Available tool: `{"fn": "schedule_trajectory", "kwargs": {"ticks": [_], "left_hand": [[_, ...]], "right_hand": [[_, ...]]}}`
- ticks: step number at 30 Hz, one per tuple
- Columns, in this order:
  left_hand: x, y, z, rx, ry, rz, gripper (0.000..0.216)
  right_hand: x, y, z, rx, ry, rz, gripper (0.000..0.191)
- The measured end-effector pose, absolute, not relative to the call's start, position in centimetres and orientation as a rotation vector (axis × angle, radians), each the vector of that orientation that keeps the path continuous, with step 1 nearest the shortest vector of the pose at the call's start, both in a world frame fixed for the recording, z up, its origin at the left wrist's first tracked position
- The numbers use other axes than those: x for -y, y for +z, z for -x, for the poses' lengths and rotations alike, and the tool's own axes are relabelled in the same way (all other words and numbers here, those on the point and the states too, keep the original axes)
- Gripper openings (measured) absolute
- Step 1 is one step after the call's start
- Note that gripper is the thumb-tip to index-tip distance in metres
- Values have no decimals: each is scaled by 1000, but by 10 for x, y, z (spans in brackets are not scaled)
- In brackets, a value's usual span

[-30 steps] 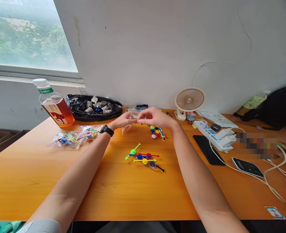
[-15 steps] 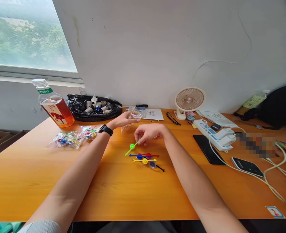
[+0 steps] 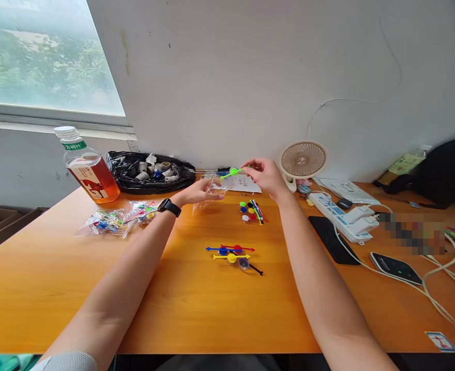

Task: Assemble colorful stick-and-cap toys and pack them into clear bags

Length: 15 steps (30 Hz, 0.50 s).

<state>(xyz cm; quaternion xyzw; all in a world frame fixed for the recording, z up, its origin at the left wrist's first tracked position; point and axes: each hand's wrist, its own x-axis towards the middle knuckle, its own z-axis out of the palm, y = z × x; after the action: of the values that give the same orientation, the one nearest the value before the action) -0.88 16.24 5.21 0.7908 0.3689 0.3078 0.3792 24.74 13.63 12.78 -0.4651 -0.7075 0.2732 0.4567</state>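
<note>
My left hand (image 3: 196, 192), a black watch on its wrist, pinches a small clear plastic bag (image 3: 212, 188) above the orange table (image 3: 57, 278). My right hand (image 3: 264, 176) holds a green arrow-shaped spinner piece (image 3: 233, 172) by one end, its tip pointing at the bag's mouth. On the table below lie blue, red and yellow arrow pieces (image 3: 231, 252) with a clear round part and a black stick. A small heap of coloured discs and sticks (image 3: 252, 211) lies under my right wrist.
At the left are filled clear bags (image 3: 115, 219), a bottle of amber drink (image 3: 88, 170) and a black bag of grey parts (image 3: 150, 171). A small fan (image 3: 302, 161), a power strip (image 3: 345, 216), two phones (image 3: 395, 265) and cables crowd the right.
My right hand dropped to the table, picked up the green arrow piece and raised it to the bag's mouth. The left hand kept holding the bag.
</note>
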Motion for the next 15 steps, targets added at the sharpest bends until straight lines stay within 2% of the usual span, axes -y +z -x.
{"fn": "schedule_trajectory", "kwargs": {"ticks": [4, 7, 11, 15], "left_hand": [[-165, 51, 8, -943, 795, -2022, 59], [-163, 54, 6, -906, 795, -2015, 56], [-158, 61, 3, -854, 798, -2023, 54], [-159, 61, 4, -917, 822, -2016, 59]], "right_hand": [[-136, 123, -245, 1932, 653, 1220, 24], [-128, 124, -238, 2024, 776, 1236, 25], [-120, 125, -229, 2030, 891, 1258, 27], [-122, 124, -227, 1937, 841, 1266, 27]]}}
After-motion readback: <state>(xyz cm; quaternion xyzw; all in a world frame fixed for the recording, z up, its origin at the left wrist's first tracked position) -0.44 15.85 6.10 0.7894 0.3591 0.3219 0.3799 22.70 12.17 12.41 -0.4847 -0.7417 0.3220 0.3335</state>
